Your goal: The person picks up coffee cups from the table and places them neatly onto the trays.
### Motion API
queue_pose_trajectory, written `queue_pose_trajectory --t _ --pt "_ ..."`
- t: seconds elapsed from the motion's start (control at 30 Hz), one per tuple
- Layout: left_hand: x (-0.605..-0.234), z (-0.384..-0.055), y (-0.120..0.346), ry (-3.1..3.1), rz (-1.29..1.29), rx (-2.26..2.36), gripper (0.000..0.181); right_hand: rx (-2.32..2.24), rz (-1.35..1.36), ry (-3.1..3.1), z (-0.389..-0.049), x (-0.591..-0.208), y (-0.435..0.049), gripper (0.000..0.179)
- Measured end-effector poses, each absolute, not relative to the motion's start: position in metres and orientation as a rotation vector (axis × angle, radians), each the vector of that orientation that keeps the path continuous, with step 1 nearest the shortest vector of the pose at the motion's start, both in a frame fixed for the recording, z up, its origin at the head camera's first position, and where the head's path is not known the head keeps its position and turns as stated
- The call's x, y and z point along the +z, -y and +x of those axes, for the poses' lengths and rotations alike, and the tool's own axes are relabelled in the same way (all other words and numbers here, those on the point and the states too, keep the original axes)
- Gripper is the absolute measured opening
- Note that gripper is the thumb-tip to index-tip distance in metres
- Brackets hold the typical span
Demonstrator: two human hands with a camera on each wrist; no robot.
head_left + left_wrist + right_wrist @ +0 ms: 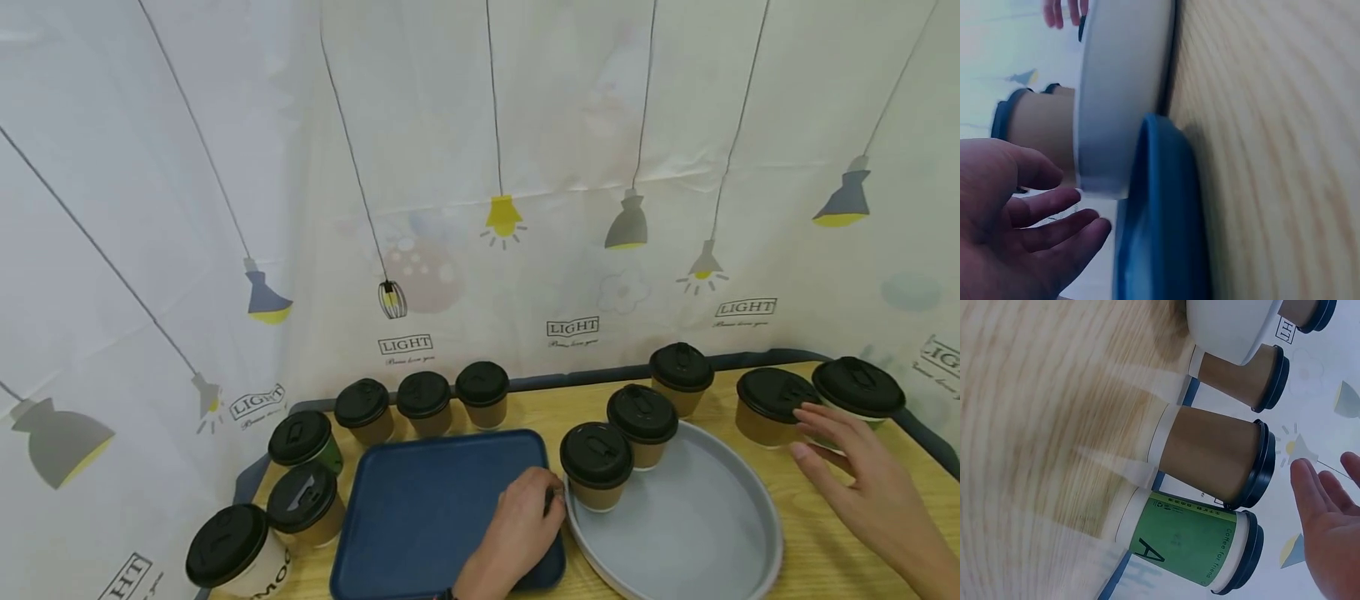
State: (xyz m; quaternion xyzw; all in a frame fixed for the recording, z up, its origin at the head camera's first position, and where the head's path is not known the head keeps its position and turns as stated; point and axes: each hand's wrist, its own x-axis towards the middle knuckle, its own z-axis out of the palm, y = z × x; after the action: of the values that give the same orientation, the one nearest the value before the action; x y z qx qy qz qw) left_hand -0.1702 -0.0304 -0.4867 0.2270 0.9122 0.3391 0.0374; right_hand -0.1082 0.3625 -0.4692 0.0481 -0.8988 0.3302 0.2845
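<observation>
My left hand (522,517) is over the right side of the blue rectangular tray (427,500), beside the grey round tray's (697,517) rim. Its fingers are loosely bent with nothing between them in the left wrist view. Two brown paper cups with black lids, a front one (598,493) and one behind it (647,454), stand on the round tray's left part. On the right, my right hand (862,479) reaches out with extended fingers, near a brown lidded cup (1210,447). Beside that cup stands a green lidded cup (1185,537). Contact with it cannot be told.
Behind the round tray stands another brown cup (681,400). Several lidded cups line the blue tray's far and left sides, including a green one (327,454) and a large white one (262,571). A lamp-printed curtain (465,125) backs the wooden table (810,533).
</observation>
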Motion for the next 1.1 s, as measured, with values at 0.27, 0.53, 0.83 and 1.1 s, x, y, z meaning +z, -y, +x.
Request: queue_pose_trajectory --t 0.27,0.53,0.83,1.1 --pt "-0.499 -0.185 0.03 -2.752 0.599 1.146 0.04 0.895 0.016 2.393 -0.12 -0.466 -0.361 0.05" --pt "-0.502 -0.184 0.026 -2.72 0.647 1.22 0.039 0.903 0.016 2.45 -0.136 -0.465 -0.358 0.056" --pt "-0.502 -0.181 0.026 -2.682 0.644 1.267 0.03 0.942 0.135 2.511 -0.161 -0.454 -0.337 0.06" --pt "-0.501 -0.179 0.023 -2.563 0.566 1.354 0.03 0.848 0.158 2.551 -0.193 -0.446 -0.322 0.064"
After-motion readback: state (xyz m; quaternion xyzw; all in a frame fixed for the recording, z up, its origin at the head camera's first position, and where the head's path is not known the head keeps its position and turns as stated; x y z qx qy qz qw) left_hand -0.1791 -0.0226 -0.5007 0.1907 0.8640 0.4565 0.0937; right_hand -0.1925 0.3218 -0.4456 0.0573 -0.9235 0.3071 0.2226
